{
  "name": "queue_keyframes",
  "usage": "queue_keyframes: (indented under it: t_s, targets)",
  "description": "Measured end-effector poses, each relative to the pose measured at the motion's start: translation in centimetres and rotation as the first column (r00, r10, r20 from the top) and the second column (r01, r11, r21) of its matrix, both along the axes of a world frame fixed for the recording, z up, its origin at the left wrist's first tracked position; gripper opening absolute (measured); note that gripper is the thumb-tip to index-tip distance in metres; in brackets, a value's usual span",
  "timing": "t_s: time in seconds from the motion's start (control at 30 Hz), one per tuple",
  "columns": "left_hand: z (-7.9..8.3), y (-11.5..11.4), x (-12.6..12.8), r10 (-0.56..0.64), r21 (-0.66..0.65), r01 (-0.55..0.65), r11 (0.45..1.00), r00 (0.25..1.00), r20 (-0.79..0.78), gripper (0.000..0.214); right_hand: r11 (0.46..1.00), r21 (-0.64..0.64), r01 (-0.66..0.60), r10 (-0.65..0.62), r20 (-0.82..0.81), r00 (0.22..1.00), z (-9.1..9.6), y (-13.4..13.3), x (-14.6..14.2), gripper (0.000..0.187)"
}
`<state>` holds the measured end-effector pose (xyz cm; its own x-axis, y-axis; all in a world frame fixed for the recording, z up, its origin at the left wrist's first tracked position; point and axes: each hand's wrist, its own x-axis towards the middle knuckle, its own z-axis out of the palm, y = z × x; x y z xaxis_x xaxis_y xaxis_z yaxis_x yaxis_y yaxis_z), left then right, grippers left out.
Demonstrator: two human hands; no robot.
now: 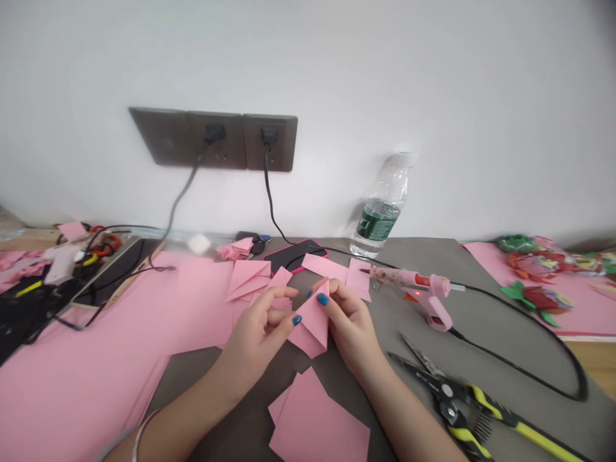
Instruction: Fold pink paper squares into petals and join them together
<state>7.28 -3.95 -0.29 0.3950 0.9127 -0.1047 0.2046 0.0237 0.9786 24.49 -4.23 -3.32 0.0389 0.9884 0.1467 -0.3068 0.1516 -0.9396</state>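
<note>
Between my two hands is a folded piece of pink paper (310,332), its point turned up and away from me. My right hand (349,321) pinches the upper corner, thumb on the near face. At the paper's left edge, my left hand (264,327) has its thumb against the fold, with the index finger stretched out above. Loose pink paper squares (322,420) lie just below on the grey table. More folded pink pieces (248,279) rest beyond my left hand.
A pink glue gun (428,298) with its cord lies right of my hands, and yellow-and-black pliers (452,398) lie nearer. A water bottle (380,215) leans by the wall. Large pink sheets (96,372) and a phone (115,273) are left. Paper flowers (543,298) lie far right.
</note>
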Motion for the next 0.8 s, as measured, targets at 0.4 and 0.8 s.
queue_keyframes:
  t_s: [0.4,0.8]
  targets:
    - [-0.1,-0.3,0.1,0.027,0.02,-0.028,0.999,0.997,0.076,0.015,0.999,-0.007,-0.052,0.053,0.118,0.992,1.1,-0.5,-0.5,0.021]
    - [-0.1,-0.2,0.1,0.041,-0.029,-0.038,0.999,0.993,0.109,0.016,0.997,-0.011,-0.082,0.083,0.135,0.987,0.9,-0.6,-0.5,0.023]
